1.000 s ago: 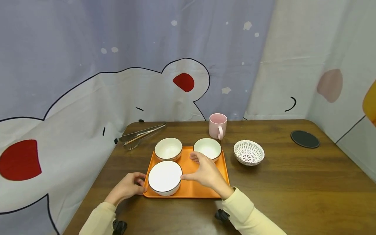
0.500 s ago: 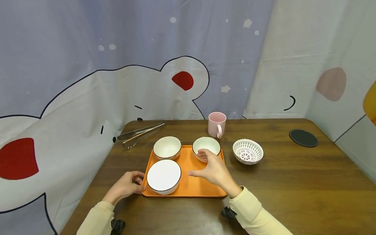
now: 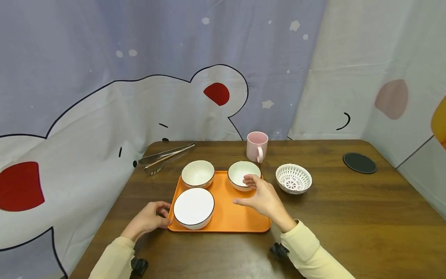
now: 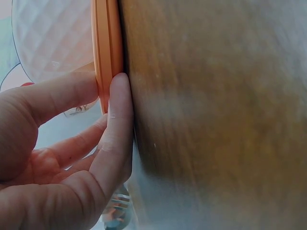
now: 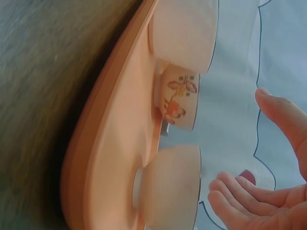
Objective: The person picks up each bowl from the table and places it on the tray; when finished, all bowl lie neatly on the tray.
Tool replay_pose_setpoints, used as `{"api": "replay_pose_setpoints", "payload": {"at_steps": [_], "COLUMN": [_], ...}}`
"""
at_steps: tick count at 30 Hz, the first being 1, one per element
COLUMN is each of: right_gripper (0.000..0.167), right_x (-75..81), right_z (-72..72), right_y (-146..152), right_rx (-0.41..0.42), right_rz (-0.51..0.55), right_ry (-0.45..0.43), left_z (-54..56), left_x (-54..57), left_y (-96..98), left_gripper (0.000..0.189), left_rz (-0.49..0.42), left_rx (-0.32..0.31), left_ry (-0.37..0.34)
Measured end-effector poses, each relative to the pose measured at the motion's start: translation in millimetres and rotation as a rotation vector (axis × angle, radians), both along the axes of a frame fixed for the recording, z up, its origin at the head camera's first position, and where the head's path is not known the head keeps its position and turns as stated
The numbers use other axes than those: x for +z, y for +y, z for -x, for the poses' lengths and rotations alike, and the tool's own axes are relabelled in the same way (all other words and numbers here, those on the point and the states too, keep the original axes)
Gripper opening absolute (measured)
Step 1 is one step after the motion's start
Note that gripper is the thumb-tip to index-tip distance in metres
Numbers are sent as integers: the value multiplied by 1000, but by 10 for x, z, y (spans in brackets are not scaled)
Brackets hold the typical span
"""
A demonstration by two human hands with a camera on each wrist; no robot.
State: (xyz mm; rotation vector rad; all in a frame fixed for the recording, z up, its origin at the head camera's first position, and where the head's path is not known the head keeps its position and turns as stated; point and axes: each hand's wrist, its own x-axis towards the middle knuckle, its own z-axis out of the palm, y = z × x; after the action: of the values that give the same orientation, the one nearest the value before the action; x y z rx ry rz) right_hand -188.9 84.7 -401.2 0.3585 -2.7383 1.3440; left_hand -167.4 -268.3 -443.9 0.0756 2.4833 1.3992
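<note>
My left hand (image 3: 148, 220) pinches the left edge of an orange tray (image 3: 240, 217); the left wrist view has the thumb and a fingertip (image 4: 121, 91) on its rim. A large white bowl (image 3: 194, 207) with a dark rim stands at the tray's front left. Behind it is a bowl with a floral outside (image 5: 180, 98), and a third, dark-rimmed bowl (image 3: 240, 172) stands at the back right. Over the tray's right half hovers my right hand (image 3: 266, 198), thumb and fingers spread apart, holding nothing. Its fingers partly cover the back-right bowl in the head view.
A pink mug (image 3: 257, 146) stands behind the tray. To the tray's right is a white patterned bowl (image 3: 294, 179), with a black disc (image 3: 359, 162) farther right. Tongs and a fork (image 3: 155, 168) lie at the back left. A printed curtain (image 3: 139, 108) hangs behind the table.
My right hand has moved away from the large white bowl, to the right across the tray. The left hand stays at the tray's edge, and the bowls keep their places.
</note>
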Motion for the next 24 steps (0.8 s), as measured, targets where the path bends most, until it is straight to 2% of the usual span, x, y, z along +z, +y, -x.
{"api": "replay_pose_setpoints", "payload": {"at_steps": [6,15,24], "right_gripper": [76,77,80], "right_x": [-10,5,35], "right_z": [14,112,252], "right_y": [123,416,666], "right_rx": [-11,-56,-114], "right_rz": [15,31,-16], "right_ry": [-21,-58,-51], "left_z": [-15,-14,6], "left_x": [-3,-7,19], "left_y": [-7,-2,-3], "left_gripper": [48,50,50], "left_rz": [-1,9,39], "left_rx": [1,12,9], "left_ry": [-3,-20,-19]}}
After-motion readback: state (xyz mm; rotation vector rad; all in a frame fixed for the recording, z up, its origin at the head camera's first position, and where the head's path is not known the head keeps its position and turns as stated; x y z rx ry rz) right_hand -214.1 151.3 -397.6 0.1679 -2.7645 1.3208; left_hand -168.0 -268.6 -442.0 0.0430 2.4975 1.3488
